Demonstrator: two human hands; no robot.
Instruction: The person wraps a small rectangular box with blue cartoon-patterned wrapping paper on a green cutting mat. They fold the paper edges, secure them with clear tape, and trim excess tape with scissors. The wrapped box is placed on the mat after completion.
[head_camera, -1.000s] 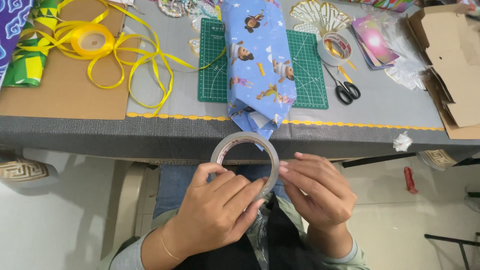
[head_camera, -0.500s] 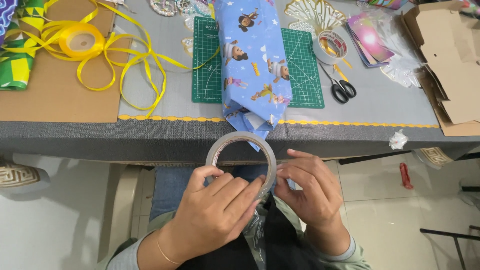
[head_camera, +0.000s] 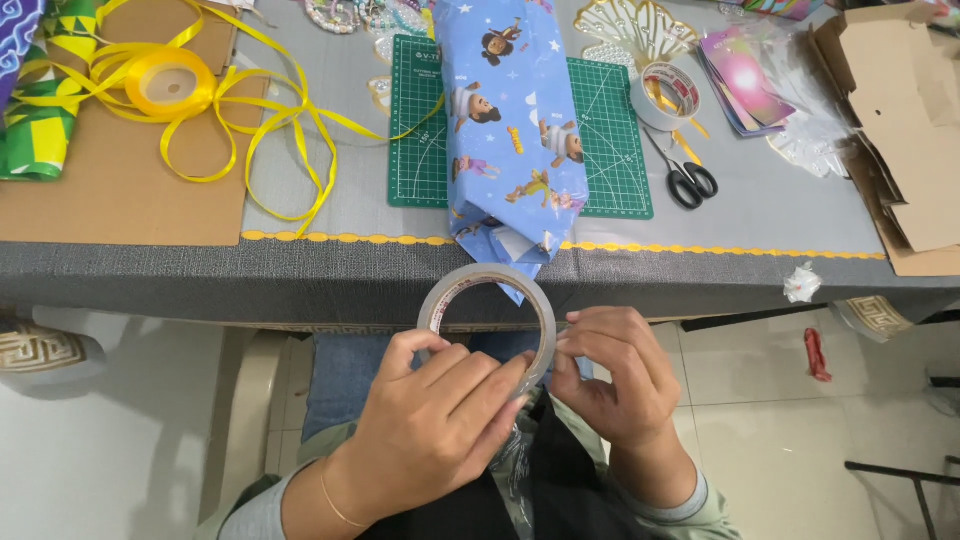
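A roll of clear tape (head_camera: 487, 300) is held upright over my lap, in front of the table's edge. My left hand (head_camera: 435, 420) grips its lower left rim. The fingertips of my right hand (head_camera: 612, 380) press on the roll's right side. Just beyond the roll, a box wrapped in blue cartoon-print paper (head_camera: 510, 130) lies on a green cutting mat (head_camera: 615, 140), its loose folded end hanging over the table edge.
Yellow ribbon on a spool (head_camera: 165, 85) sprawls over brown cardboard (head_camera: 110, 190) at the left. Scissors (head_camera: 685, 175) and a second tape roll (head_camera: 668, 95) lie right of the mat. Open cardboard boxes (head_camera: 900, 130) stand at the far right. A crumpled scrap (head_camera: 802, 283) sits by the table edge.
The roll has stayed in both hands. My right fingers have shifted slightly along its right rim, and the view has tilted a little.
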